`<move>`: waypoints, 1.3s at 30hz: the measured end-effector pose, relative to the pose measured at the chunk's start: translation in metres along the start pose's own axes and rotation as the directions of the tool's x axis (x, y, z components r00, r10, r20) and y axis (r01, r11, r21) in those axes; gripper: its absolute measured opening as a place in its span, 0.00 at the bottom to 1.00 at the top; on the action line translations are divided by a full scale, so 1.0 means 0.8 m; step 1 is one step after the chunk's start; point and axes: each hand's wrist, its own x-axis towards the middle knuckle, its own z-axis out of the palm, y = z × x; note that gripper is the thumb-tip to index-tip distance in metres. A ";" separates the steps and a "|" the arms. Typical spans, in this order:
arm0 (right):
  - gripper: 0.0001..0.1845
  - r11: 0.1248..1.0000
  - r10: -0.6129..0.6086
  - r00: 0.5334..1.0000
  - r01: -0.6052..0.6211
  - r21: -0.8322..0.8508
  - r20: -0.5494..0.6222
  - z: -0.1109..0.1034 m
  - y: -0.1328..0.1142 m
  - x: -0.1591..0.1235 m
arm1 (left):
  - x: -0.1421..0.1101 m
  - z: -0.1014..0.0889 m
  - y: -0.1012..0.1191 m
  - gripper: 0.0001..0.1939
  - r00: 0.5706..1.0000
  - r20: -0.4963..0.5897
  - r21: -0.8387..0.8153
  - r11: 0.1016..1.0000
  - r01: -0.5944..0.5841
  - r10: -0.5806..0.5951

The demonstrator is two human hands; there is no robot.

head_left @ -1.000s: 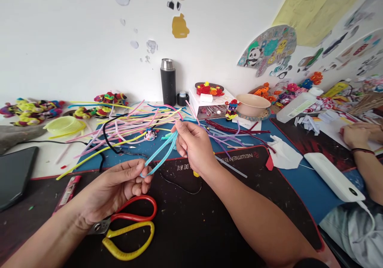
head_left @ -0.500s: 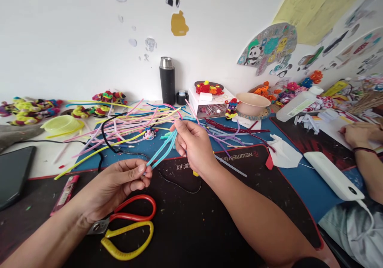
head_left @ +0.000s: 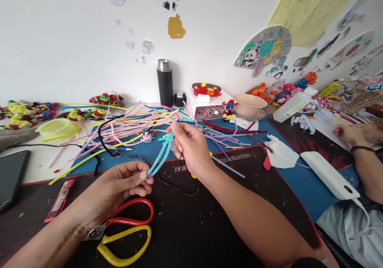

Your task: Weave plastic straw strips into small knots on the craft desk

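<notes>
Light-blue pipe cleaners (head_left: 161, 155) stretch in a slightly bowed bundle between my two hands, above the black desk mat (head_left: 185, 220). My left hand (head_left: 128, 182) pinches their lower ends between thumb and fingers. At the upper ends, my right hand (head_left: 190, 146) is closed round them, and its fingers hide the tips. Scissors (head_left: 130, 234) with one red and one yellow handle lie beneath my left hand, their blades partly covered by my wrist. Behind the hands spreads a loose heap of pink, yellow and purple pipe cleaners (head_left: 125, 126).
A black thermos (head_left: 165, 84) stands by the wall, near a white box (head_left: 206, 104) and a beige bowl (head_left: 249, 103). A phone (head_left: 12, 178) lies at left. On the right are a white power bank (head_left: 329, 175) with a cable and another person's hand (head_left: 356, 134).
The pipe cleaners bow a little more between my hands, which both keep their hold. The whole view has shifted slightly.
</notes>
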 end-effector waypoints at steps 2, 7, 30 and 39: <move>0.25 1.000 -0.017 1.000 0.017 -0.020 -0.005 0.000 0.001 0.000 | -0.001 0.000 -0.001 0.22 1.000 0.013 0.002 1.000 -0.005 0.005; 0.25 0.999 -0.018 1.000 0.018 -0.038 -0.005 0.000 0.001 0.001 | -0.002 0.002 0.000 0.24 1.000 -0.020 0.039 0.999 -0.007 0.008; 0.22 1.000 -0.018 1.000 0.018 0.004 0.022 0.001 0.002 0.000 | 0.001 -0.001 -0.004 0.26 0.997 -0.010 0.045 0.996 -0.081 0.082; 0.21 0.997 0.058 0.988 -0.049 -0.065 0.141 0.011 0.009 -0.010 | -0.001 -0.006 -0.014 0.14 0.958 0.246 0.412 0.878 -0.242 0.149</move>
